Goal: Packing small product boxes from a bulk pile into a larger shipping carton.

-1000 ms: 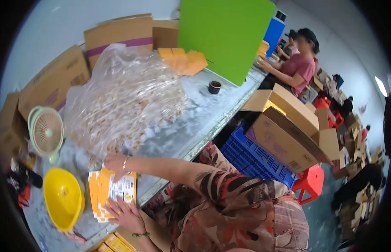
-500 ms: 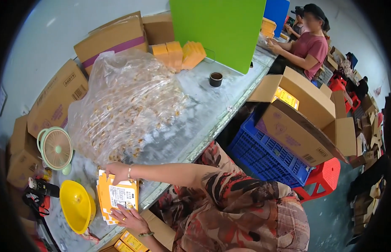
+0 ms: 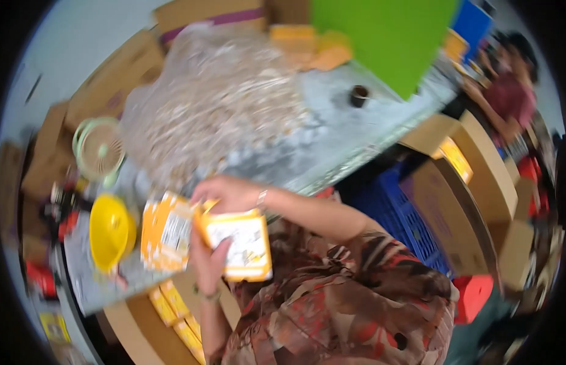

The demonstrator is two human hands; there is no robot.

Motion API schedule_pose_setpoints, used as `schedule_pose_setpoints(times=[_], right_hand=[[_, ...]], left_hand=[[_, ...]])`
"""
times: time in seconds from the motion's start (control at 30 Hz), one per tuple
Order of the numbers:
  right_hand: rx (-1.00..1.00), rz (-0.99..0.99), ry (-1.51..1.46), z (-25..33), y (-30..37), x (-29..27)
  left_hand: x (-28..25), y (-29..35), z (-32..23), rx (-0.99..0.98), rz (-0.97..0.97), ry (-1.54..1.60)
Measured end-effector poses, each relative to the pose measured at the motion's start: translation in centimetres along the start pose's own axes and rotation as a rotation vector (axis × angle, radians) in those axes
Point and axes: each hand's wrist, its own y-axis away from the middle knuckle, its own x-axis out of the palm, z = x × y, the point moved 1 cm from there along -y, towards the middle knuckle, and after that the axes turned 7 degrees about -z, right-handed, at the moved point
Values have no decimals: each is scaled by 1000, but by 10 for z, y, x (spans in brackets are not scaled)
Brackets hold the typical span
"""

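Note:
A yellow-and-white carton (image 3: 243, 240) is held up off the table edge in front of my body. My left hand (image 3: 208, 258) grips its left side, the thumb lying over the white printed face. Above it, my right hand (image 3: 228, 193) is closed at the carton's upper left corner, by a small yellow flap. Motion blur hides the fingertips. Just left of my hands, a stack of flat orange-and-white cartons (image 3: 166, 234) rests on the table.
A big clear plastic bag (image 3: 216, 103) of small brownish pieces covers much of the table (image 3: 331, 131). Nearby are a yellow basin (image 3: 109, 234), a green fan (image 3: 100, 149) and a dark cup (image 3: 358, 96). Open cardboard boxes stand below (image 3: 134, 322) and right (image 3: 447, 213). Another person works at far right.
My hands have come away from the flat stack, moving right with one carton between them. The head view has shifted, so the table scene sits higher and further right.

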Motion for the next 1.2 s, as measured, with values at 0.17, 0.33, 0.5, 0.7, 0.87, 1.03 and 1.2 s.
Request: schedule_pose_setpoints(times=[0.17, 0.33, 0.5, 0.7, 0.87, 1.03, 1.2], right_hand=[[19, -72, 155, 2, 21, -20], [-212, -806, 59, -23, 51, -15], [81, -473, -207, -26, 76, 24], [153, -491, -251, -25, 64, 15], [7, -546, -103, -26, 62, 10], [-459, -326, 807, 20, 45, -16], [-251, -38, 763, 21, 37, -9]], left_hand=[[22, -9, 5, 3, -243, 127], [16, -6, 9, -41, -500, 322], [29, 0, 12, 46, -418, 148], [24, 0, 7, -76, -375, 318], [17, 5, 5, 17, -522, 342], [4, 0, 8, 227, -466, -75], [0, -7, -12, 284, -293, -304]])
